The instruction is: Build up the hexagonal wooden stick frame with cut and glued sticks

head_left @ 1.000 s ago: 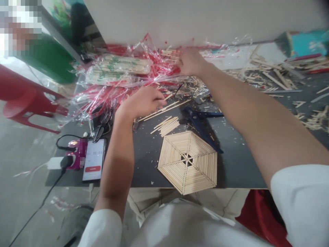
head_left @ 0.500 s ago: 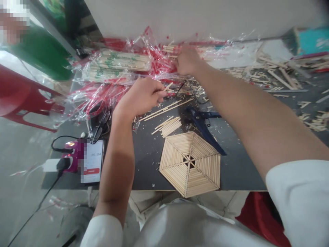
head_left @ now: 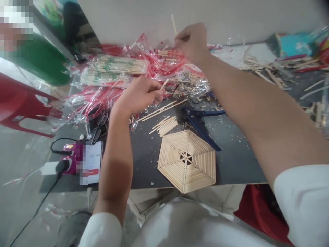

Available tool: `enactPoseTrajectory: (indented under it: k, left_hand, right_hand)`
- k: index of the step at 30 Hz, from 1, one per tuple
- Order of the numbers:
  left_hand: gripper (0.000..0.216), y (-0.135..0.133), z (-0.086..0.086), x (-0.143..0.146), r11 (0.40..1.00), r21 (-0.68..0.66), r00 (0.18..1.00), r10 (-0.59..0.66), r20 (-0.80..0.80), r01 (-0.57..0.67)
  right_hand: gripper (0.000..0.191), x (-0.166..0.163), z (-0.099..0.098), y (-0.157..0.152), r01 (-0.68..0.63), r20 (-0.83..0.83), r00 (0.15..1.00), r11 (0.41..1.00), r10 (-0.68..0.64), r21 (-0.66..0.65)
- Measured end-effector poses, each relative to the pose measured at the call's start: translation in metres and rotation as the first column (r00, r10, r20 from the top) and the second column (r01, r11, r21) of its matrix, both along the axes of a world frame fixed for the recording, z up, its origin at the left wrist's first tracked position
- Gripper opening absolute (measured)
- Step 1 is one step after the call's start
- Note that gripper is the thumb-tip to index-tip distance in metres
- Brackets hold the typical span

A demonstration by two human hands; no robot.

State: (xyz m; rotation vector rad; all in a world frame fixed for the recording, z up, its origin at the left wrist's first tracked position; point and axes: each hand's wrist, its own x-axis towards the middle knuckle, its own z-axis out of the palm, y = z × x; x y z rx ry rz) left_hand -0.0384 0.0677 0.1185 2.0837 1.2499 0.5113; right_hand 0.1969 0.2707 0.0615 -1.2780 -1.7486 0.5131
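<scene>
My right hand (head_left: pixel 193 42) is raised at the back of the dark table (head_left: pixel 236 161), pinched on a thin wooden stick (head_left: pixel 174 24) that points upward. It hovers over torn red-and-clear plastic wrappers (head_left: pixel 159 65) holding more sticks. My left hand (head_left: pixel 138 94) is closed around a short wooden stick (head_left: pixel 163 84) above a few long loose sticks (head_left: pixel 159 110). A small pile of cut sticks (head_left: pixel 164 125) lies in front of it. A flat hexagon made of glued sticks (head_left: pixel 187 160) rests near the table's front edge.
Blue-handled cutters (head_left: pixel 199 120) lie right of the cut sticks. Sealed stick packs (head_left: pixel 115 68) sit at the back left. A phone (head_left: pixel 93 162), a purple device with cable (head_left: pixel 67 158) and glasses (head_left: pixel 99 128) occupy the left side. Wood scraps (head_left: pixel 267 70) litter the right; a red chair (head_left: pixel 20 103) stands left.
My right hand has lifted up out of the wrappers with a thin stick pinched in it. My left hand rose slightly, still holding its short stick.
</scene>
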Motion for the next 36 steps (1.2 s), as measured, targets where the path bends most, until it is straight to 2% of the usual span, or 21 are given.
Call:
enactPoseTrajectory:
  k: [1,2,3,7,8,10,13,18,23,27,31,36]
  left_hand:
    - [0.016,0.001,-0.003,0.001,1.0,-0.012,0.999,-0.011,0.033,0.012]
    - [0.013,0.003,-0.006,0.002,0.999,-0.027,0.997,-0.019,0.07,0.021]
    - [0.01,0.004,-0.01,0.004,0.998,-0.046,0.994,-0.026,0.107,0.031]
    - [0.009,0.011,-0.028,0.014,0.995,-0.084,0.97,-0.033,0.243,0.055]
    - [0.008,0.012,-0.033,0.018,0.996,-0.079,0.964,-0.027,0.265,0.05]
    - [0.009,0.015,-0.043,0.026,0.997,-0.068,0.956,-0.006,0.294,0.027]
    - [0.011,0.017,-0.057,0.037,0.999,-0.05,0.942,0.017,0.336,-0.001]
    - [0.009,0.021,-0.077,0.044,1.0,0.012,0.959,-0.017,0.282,0.014]
    - [0.014,0.024,-0.088,0.041,0.998,0.053,0.983,-0.025,0.182,0.016]
    - [0.019,0.025,-0.091,0.038,1.0,0.006,0.982,-0.005,0.188,0.004]
    - [0.021,0.026,-0.091,0.036,1.0,-0.014,0.983,0.026,0.182,-0.023]
    - [0.016,0.024,-0.087,0.036,1.0,0.006,0.99,0.021,0.139,-0.022]
  right_hand:
    - [0.006,0.001,0.007,-0.01,0.06,-0.037,0.998,0.998,-0.06,0.009]
    - [0.006,0.003,0.012,-0.021,0.102,-0.076,0.992,0.995,-0.101,0.009]
    - [0.014,0.005,0.016,-0.034,0.11,-0.109,0.988,0.994,-0.11,-0.003]
    - [0.056,0.018,0.014,-0.101,-0.025,-0.181,0.983,0.995,0.006,-0.099]
    - [0.057,0.022,0.01,-0.119,-0.084,-0.184,0.981,0.991,0.064,-0.107]
    - [0.032,0.03,0.0,-0.151,-0.221,-0.2,0.959,0.971,0.199,-0.094]
    - [0.018,0.038,-0.016,-0.181,-0.284,-0.26,0.936,0.946,0.238,-0.154]
    - [0.027,0.037,-0.033,-0.186,-0.363,-0.229,0.922,0.905,0.313,-0.223]
    - [0.018,0.027,-0.045,-0.185,-0.299,-0.134,0.952,0.935,0.277,-0.191]
    - [0.016,0.019,-0.055,-0.188,-0.254,-0.17,0.96,0.951,0.224,-0.178]
    - [0.019,0.015,-0.055,-0.192,-0.251,-0.167,0.962,0.944,0.217,-0.215]
    - [0.021,0.012,-0.047,-0.2,-0.247,-0.04,0.969,0.952,0.244,-0.182]
